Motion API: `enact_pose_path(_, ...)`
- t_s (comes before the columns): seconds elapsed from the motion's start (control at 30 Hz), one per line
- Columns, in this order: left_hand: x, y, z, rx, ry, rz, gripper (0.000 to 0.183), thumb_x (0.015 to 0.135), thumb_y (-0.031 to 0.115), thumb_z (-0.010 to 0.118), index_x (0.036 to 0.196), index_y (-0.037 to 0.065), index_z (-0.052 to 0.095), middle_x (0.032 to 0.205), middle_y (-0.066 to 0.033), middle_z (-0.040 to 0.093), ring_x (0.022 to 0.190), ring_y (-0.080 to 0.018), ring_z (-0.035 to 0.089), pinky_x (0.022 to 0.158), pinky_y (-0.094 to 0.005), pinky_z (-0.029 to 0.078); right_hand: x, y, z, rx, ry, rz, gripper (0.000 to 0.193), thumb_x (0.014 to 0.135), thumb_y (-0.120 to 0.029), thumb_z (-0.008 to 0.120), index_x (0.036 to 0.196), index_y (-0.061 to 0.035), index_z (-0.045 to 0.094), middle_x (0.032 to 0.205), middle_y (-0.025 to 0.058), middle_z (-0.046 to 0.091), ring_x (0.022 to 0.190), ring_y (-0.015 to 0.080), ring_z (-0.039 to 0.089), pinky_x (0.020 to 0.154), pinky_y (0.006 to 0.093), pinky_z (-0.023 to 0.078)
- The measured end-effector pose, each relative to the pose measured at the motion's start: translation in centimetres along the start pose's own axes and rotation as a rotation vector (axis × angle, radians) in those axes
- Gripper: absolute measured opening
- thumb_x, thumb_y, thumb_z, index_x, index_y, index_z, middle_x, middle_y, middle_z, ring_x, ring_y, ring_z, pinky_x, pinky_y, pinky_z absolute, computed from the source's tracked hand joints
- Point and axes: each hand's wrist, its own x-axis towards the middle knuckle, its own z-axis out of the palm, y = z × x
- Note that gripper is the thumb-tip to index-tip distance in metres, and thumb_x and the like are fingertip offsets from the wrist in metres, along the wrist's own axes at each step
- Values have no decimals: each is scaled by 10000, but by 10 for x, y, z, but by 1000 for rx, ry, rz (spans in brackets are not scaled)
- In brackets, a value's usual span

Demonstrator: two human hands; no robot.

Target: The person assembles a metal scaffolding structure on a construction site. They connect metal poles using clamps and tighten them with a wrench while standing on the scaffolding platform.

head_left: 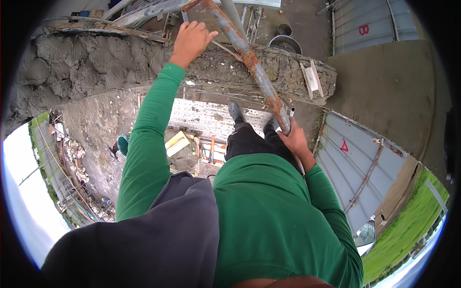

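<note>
My left hand [191, 42] is raised over the far edge of the rough mortar-covered wall top [216, 69]. Its fingers are curled, and what they hold, if anything, is hidden. Just right of it, a thin stick [225, 50] slants toward a rusty metal pipe [261, 77]. The pipe runs diagonally across the wall top toward me. At its near end, my right hand [295, 141] is closed around the pipe, beside my hip. A pale wooden spool-like piece wound with string [312, 79] rests on the right end of the wall.
My feet stand on a white perforated platform [206, 117] below the wall. A tray with tools [212, 150] and a yellow block [176, 143] lie lower left of my legs. Beyond the wall stand a dark tub [285, 44] and metal frames. Grey metal sheeting [360, 163] stands right.
</note>
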Motion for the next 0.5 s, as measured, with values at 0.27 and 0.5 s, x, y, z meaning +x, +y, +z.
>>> enact_pose_path(0.27,-53,33,-48,-333,-654,-179,705,1073,684,476,889,50,724,712,-201,692,696,-435,690,726,-579,542,3,12,5,-2,1,-10,731,839,-281,860,1410,48,545,1046,373,727,1022,541,708,897,555,584)
enact_pose_path(0.5,-113,279,28,-835,-107,-1126,616,1136,520,467,868,-25,564,787,-337,652,818,-585,641,737,-663,449,4,9,4,0,-59,5,741,829,-283,859,1418,42,549,1050,370,730,1039,550,703,918,551,581)
